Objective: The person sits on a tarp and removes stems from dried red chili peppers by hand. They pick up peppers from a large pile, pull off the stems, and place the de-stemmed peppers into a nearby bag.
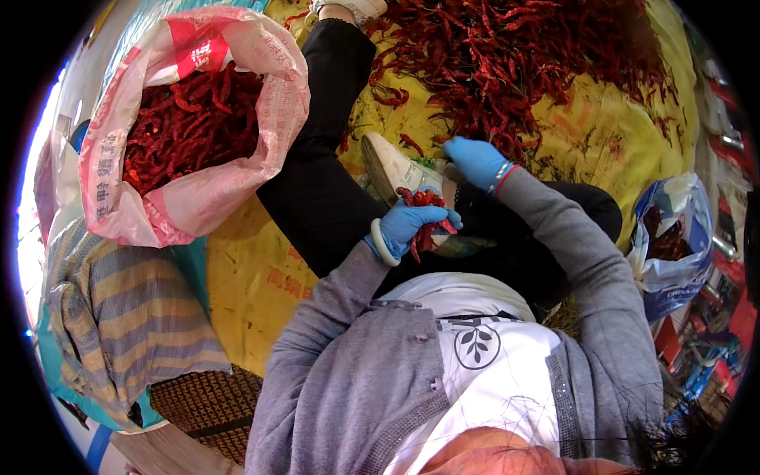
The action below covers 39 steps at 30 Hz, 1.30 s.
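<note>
My left hand [402,227], in a blue glove with a pale bangle at the wrist, is closed around a bunch of dried red chilies [425,201]. Their ends stick out above and below the fingers, over my lap. My right hand [477,163], also blue-gloved, is a little farther off to the right, beside the white shoe [389,169]. Its fingers are drawn together and point left; whatever they pinch, if anything, is hidden. Just beyond it begins a large heap of dried red chilies [507,63] with stems.
At the left stands a pink-and-white woven sack [277,119], its mouth rolled wide, filled with red chilies. A blue-and-white plastic bag [687,277] with some dark red chilies stands at the right. A yellow sheet [249,277] lies beneath me. Striped cloth [150,309] is at the near left.
</note>
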{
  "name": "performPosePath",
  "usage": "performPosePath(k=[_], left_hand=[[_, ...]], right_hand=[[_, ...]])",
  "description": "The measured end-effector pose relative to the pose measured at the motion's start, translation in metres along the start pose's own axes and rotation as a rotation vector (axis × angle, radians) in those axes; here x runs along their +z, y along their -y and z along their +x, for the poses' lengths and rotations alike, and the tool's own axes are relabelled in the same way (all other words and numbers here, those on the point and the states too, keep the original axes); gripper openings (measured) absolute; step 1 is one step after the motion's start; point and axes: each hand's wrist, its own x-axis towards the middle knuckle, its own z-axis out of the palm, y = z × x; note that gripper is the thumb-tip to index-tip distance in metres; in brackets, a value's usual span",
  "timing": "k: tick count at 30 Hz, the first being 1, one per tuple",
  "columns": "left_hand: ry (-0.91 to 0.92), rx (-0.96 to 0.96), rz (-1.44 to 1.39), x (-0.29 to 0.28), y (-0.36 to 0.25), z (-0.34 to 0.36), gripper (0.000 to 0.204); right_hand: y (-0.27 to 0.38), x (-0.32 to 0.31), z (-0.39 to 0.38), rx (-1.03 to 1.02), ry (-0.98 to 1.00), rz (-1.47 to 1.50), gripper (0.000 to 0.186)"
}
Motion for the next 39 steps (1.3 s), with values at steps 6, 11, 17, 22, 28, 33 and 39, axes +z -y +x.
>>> performPosePath(k=[6,11,17,22,28,33,39], left_hand=[[-0.018,0.189,0.051,-0.007,-0.011,0.021,0.010],[-0.018,0.278,-0.081,0.022,-0.021,0.029,0.010],[0.078,0.226,0.048,0.039,-0.013,0.040,0.016],[0.004,0.176,-0.182,0.035,-0.018,0.035,0.018],[0.029,0.274,-0.120,0.035,-0.012,0.036,0.013],[-0.066,0.296,-0.133,0.044,-0.010,0.028,0.010],[-0.028,0.111,-0.133,0.041,0.010,0.025,0.012]], right_hand=[[0.011,-0.062,-0.036,0.274,-0.178,1.151,0.010],[0.030,-0.058,-0.056,0.284,-0.174,1.711,0.012],[0.054,-0.044,-0.069,0.219,-0.312,1.223,0.019],[0.056,-0.062,-0.090,0.239,-0.566,1.201,0.012],[0.078,-0.049,-0.116,0.305,-0.205,0.973,0.013],[0.079,-0.034,-0.113,0.024,-0.272,0.940,0.008],[0.068,-0.056,-0.121,-0.108,0.102,0.945,0.009]])
